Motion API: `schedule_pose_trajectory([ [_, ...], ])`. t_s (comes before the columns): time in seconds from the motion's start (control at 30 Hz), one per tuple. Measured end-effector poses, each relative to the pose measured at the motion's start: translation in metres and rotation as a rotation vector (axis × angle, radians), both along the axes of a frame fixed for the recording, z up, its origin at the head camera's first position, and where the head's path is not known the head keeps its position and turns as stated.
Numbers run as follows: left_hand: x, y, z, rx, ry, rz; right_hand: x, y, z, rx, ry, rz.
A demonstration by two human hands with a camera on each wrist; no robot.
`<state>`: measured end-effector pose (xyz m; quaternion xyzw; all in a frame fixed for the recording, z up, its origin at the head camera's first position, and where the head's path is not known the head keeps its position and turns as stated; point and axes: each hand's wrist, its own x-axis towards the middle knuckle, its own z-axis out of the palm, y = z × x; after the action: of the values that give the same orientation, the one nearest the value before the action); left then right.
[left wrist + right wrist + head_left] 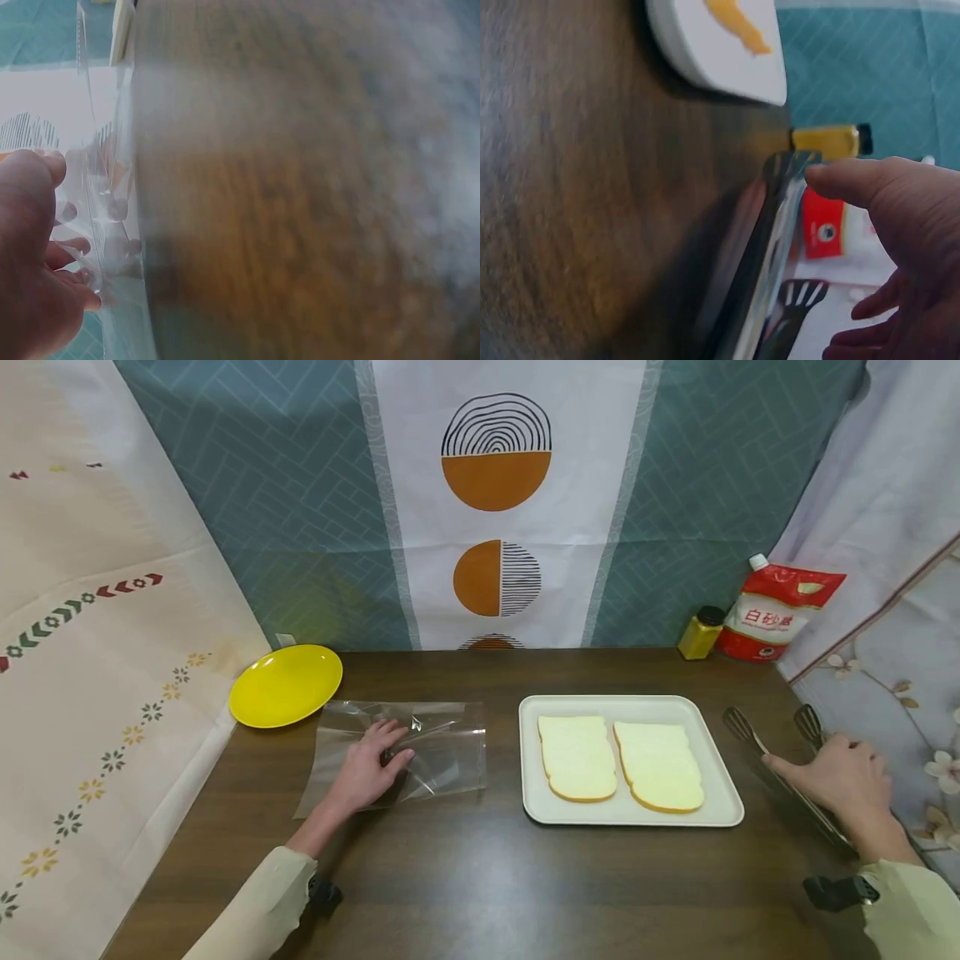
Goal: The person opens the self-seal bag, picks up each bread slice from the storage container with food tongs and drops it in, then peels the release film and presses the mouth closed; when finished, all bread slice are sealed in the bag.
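A clear plastic bag (442,752) lies flat on the dark table at the left. My left hand (371,768) rests on it, thumb and fingers apart; in the left wrist view the fingertips (71,246) touch the clear film. On the right lie metal tongs (802,797) with slotted heads, their two arms spread. Over them is my right hand (847,781), its thumb at the near arm and the other fingers beyond the far one. In the right wrist view, a gap shows between the lower fingers (877,304) and the tongs. Their rear end is partly hidden.
Two bread slices (577,760) lie on a white tray (528,806) between the hands. A yellow plate (285,685) stands at the back left. At the back right are a yellow jar (701,635) and a red-and-white spouted pouch (772,614). Cloth hangs around the table.
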<state>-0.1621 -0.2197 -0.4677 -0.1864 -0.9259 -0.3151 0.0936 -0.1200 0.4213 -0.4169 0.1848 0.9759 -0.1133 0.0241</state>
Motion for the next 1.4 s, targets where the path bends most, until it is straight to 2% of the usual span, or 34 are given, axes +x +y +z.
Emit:
schedule_pose_trajectory([
  [0.1,0.001,-0.001,0.0,0.0,0.0,0.009,-0.003,0.005,-0.005,-0.01,-0.055,-0.029],
  [0.27,0.001,0.0,0.0,-0.007,-0.004,0.006,-0.005,0.012,-0.012,-0.032,-0.122,-0.03],
  [0.47,-0.001,0.0,0.001,0.0,-0.026,-0.003,-0.004,0.017,-0.018,-0.057,-0.136,-0.025],
  [0.77,-0.002,0.0,0.001,-0.002,-0.01,-0.01,-0.004,0.02,-0.022,-0.082,-0.127,0.0],
  [0.97,-0.001,0.0,0.001,-0.002,-0.024,-0.009,0.0,0.023,-0.024,-0.089,-0.048,0.028],
  [1.2,-0.002,0.001,0.002,0.001,-0.028,-0.013,0.007,0.013,-0.016,-0.081,-0.002,0.042],
  [1.4,-0.002,0.001,0.001,-0.007,-0.019,-0.01,0.023,-0.009,-0.006,-0.068,0.004,0.05],
])
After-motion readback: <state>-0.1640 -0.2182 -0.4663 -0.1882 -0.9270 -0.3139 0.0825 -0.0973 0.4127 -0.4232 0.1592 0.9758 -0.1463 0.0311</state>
